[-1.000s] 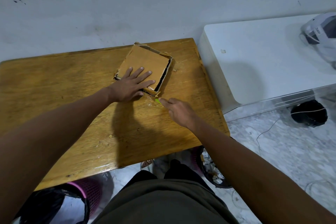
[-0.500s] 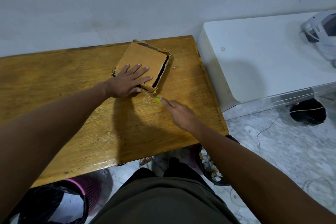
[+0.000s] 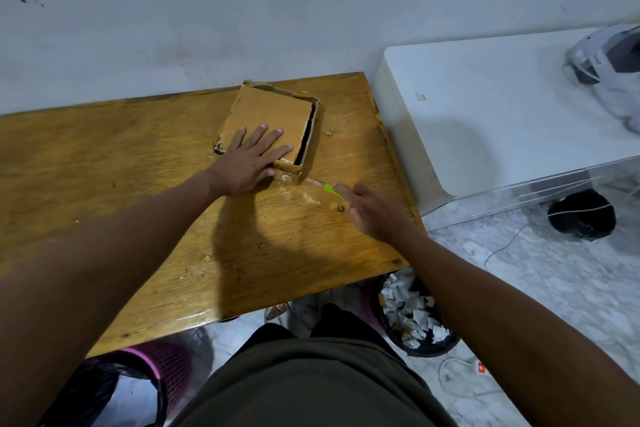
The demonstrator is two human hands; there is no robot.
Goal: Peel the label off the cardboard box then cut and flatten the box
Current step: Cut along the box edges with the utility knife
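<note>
At frame centre we press our flat left hand [image 3: 250, 163] on the worn, shallow cardboard box [image 3: 273, 125]; our right hand [image 3: 372, 210] grips what seems a green-handled cutter [image 3: 329, 188].

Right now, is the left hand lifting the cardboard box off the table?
No, the left hand lies flat with straight fingers on top of the cardboard box, which sits on the wooden table.
</note>
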